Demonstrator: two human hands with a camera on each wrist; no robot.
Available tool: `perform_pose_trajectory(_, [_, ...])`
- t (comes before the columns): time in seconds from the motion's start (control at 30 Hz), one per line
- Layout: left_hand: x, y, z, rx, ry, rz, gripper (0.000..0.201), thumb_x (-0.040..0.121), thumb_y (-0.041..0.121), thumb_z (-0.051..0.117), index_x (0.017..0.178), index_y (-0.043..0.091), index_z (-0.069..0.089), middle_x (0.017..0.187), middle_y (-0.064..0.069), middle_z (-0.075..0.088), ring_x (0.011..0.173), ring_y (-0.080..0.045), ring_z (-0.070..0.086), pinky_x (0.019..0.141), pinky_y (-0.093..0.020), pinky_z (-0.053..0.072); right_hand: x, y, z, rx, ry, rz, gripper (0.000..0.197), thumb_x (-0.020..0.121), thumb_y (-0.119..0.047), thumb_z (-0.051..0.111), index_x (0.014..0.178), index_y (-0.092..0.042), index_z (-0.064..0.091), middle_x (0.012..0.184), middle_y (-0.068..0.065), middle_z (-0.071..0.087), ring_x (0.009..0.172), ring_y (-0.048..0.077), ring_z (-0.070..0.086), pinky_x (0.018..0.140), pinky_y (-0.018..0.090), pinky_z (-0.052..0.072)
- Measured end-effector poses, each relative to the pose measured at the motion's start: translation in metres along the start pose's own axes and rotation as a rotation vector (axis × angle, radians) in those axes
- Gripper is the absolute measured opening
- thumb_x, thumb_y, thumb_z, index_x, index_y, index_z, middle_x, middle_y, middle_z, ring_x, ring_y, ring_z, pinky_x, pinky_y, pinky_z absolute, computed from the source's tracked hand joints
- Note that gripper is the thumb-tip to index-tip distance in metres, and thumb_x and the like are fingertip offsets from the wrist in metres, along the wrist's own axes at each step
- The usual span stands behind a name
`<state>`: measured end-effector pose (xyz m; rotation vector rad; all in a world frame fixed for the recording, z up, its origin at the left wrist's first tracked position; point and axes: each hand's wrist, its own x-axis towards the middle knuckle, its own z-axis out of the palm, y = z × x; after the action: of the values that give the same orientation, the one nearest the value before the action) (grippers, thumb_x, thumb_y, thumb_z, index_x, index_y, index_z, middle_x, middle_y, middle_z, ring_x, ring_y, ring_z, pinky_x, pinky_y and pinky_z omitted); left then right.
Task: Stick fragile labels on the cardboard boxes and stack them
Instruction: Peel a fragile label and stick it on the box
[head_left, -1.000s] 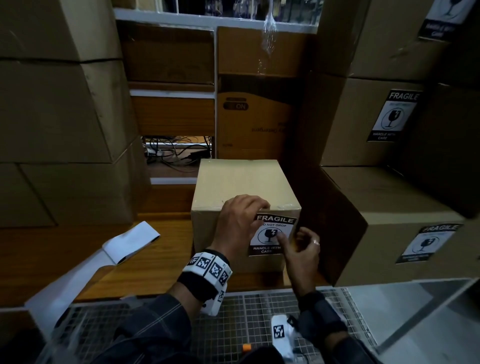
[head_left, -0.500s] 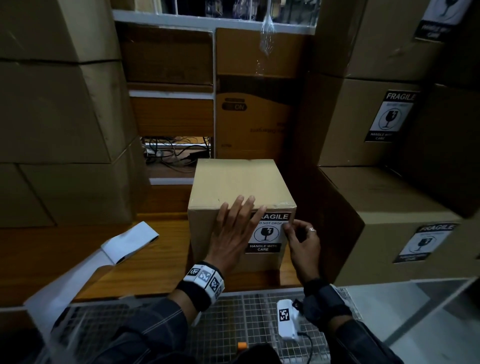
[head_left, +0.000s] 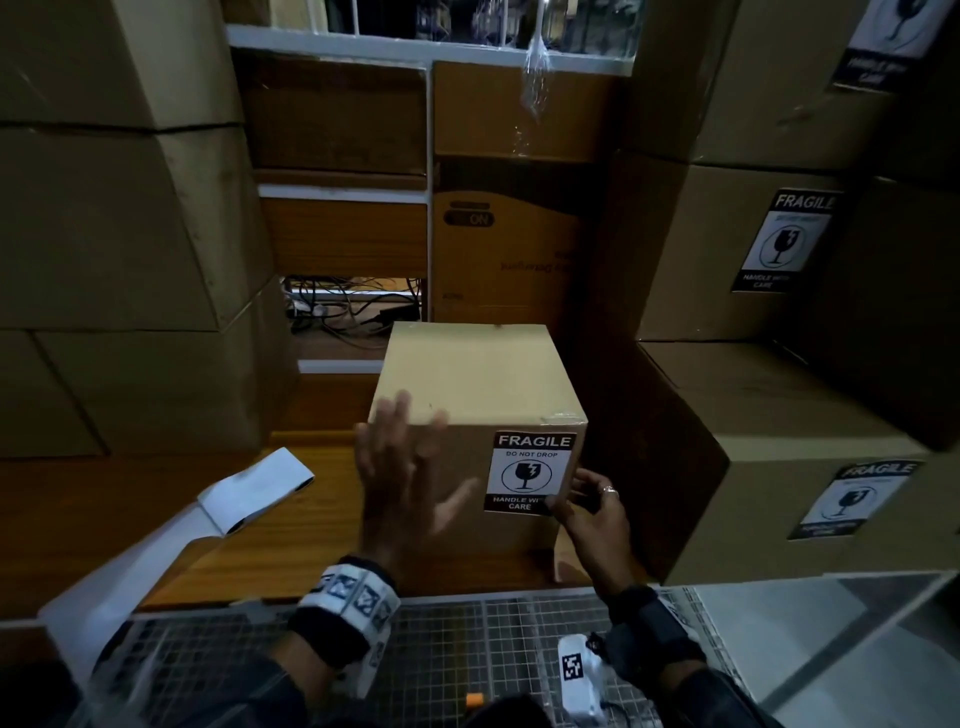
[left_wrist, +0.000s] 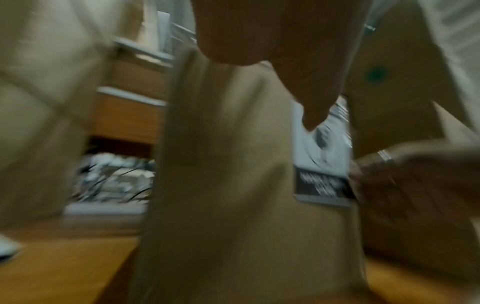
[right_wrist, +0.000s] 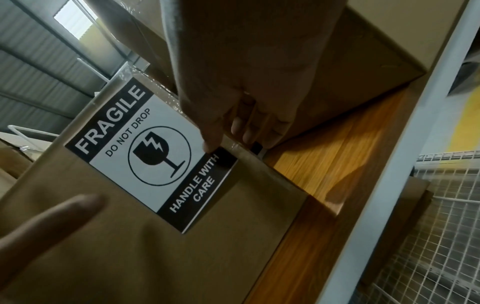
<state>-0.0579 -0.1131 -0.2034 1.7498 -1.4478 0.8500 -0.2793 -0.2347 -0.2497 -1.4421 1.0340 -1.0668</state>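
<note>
A small cardboard box (head_left: 467, 379) stands on the wooden shelf (head_left: 104, 499) in the middle of the head view. A black-and-white fragile label (head_left: 530, 470) is stuck on the right part of its front face and reads clearly in the right wrist view (right_wrist: 145, 156). My left hand (head_left: 410, 467) is blurred, its fingers spread in front of the box's left front, off the label. My right hand (head_left: 582, 499) has its thumb (right_wrist: 211, 142) on the label's lower right corner. Its other fingers curl round the box's right front edge.
Large boxes carrying fragile labels (head_left: 779, 239) (head_left: 852, 499) are stacked close on the right. Plain large boxes (head_left: 104, 234) rise on the left. A white backing strip (head_left: 254, 488) lies on the shelf. A wire-mesh cart (head_left: 467, 639) is below my wrists. Cables (head_left: 353, 306) lie behind the box.
My left hand has come off the label and swept to the left with its fingers spread. My right thumb has slid down the label's right edge to its lower corner.
</note>
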Motion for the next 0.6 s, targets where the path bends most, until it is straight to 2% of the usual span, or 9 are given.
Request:
perform_pose_trajectory(0.1, [0.002, -0.027, -0.016, -0.249, 0.060, -0.311, 0.113, 0.077, 0.053, 0.080, 0.159, 0.019, 0.011, 0.167, -0.019, 0.007, 0.155, -0.037, 0.010, 0.122, -0.060, 0.019, 0.003, -0.003, 0.002, -0.020, -0.089, -0.005, 0.068, 0.083, -0.014, 0.083, 0.141, -0.024, 0.048, 0.135, -0.005, 0.057, 0.125, 0.012, 0.053, 0.100, 0.037, 0.050])
perform_pose_trajectory(0.17, [0.000, -0.037, -0.021, -0.474, -0.053, -0.509, 0.128, 0.071, 0.044, 0.088, 0.161, 0.026, -0.002, 0.170, -0.009, 0.002, 0.156, -0.026, 0.007, 0.123, -0.058, 0.023, 0.004, -0.003, 0.008, -0.003, -0.130, 0.034, 0.075, 0.084, -0.009, 0.081, 0.148, -0.020, 0.044, 0.139, -0.004, 0.055, 0.128, 0.013, 0.049, 0.096, 0.032, 0.048])
perform_pose_trajectory(0.23, [-0.006, -0.042, -0.021, -0.673, -0.233, -0.623, 0.130, 0.072, 0.042, 0.085, 0.159, 0.040, -0.011, 0.170, -0.002, 0.006, 0.155, -0.021, 0.013, 0.122, -0.055, 0.027, 0.004, -0.001, 0.014, 0.032, -0.145, 0.061, 0.073, 0.084, -0.005, 0.080, 0.147, -0.020, 0.046, 0.139, -0.003, 0.058, 0.129, 0.016, 0.052, 0.089, 0.027, 0.050])
perform_pose_trajectory(0.3, [-0.012, -0.047, -0.021, -0.783, -0.363, -0.605, 0.121, 0.080, 0.032, 0.081, 0.156, 0.050, -0.011, 0.168, -0.003, 0.020, 0.151, -0.021, 0.028, 0.117, -0.056, 0.037, 0.003, -0.002, 0.019, 0.071, -0.149, 0.064, 0.062, 0.086, 0.001, 0.075, 0.137, -0.027, 0.053, 0.131, -0.006, 0.063, 0.126, 0.017, 0.056, 0.082, 0.023, 0.051])
perform_pose_trajectory(0.4, [-0.014, -0.052, -0.024, -0.783, -0.379, -0.587, 0.107, 0.091, 0.016, 0.073, 0.158, 0.050, -0.003, 0.162, -0.002, 0.035, 0.142, -0.016, 0.042, 0.109, -0.054, 0.047, -0.003, -0.009, 0.022, 0.097, -0.156, 0.053, 0.058, 0.087, 0.004, 0.073, 0.124, -0.037, 0.056, 0.125, -0.007, 0.066, 0.123, 0.017, 0.060, 0.086, 0.029, 0.054])
perform_pose_trajectory(0.47, [-0.011, -0.053, -0.034, -0.800, -0.355, -0.604, 0.101, 0.093, 0.016, 0.070, 0.160, 0.046, 0.000, 0.159, -0.002, 0.041, 0.136, -0.012, 0.047, 0.106, -0.041, 0.051, -0.008, -0.018, 0.022, 0.083, -0.149, 0.025, 0.061, 0.086, 0.001, 0.075, 0.130, -0.036, 0.055, 0.128, -0.007, 0.066, 0.124, 0.017, 0.060, 0.090, 0.032, 0.056])
perform_pose_trajectory(0.53, [-0.003, -0.053, -0.048, -0.823, -0.312, -0.584, 0.098, 0.093, 0.017, 0.070, 0.161, 0.041, 0.003, 0.154, 0.001, 0.046, 0.131, -0.007, 0.051, 0.097, -0.023, 0.054, -0.014, -0.035, 0.020, 0.077, -0.137, -0.014, 0.066, 0.085, -0.002, 0.078, 0.139, -0.031, 0.053, 0.130, -0.006, 0.066, 0.124, 0.016, 0.060, 0.089, 0.031, 0.057])
perform_pose_trajectory(0.57, [0.004, -0.052, -0.057, -0.825, -0.285, -0.565, 0.098, 0.093, 0.017, 0.071, 0.162, 0.039, 0.005, 0.151, 0.003, 0.048, 0.126, -0.002, 0.053, 0.095, -0.020, 0.054, -0.019, -0.047, 0.018, 0.085, -0.129, -0.038, 0.069, 0.085, -0.003, 0.079, 0.143, -0.028, 0.052, 0.132, -0.005, 0.065, 0.124, 0.015, 0.061, 0.089, 0.030, 0.057])
perform_pose_trajectory(0.6, [0.012, -0.051, -0.066, -0.820, -0.251, -0.542, 0.097, 0.092, 0.019, 0.071, 0.162, 0.038, 0.007, 0.149, 0.004, 0.049, 0.123, 0.001, 0.054, 0.097, -0.024, 0.055, -0.025, -0.062, 0.016, 0.098, -0.120, -0.067, 0.072, 0.085, -0.005, 0.079, 0.147, -0.026, 0.050, 0.134, -0.005, 0.065, 0.123, 0.014, 0.062, 0.087, 0.029, 0.058])
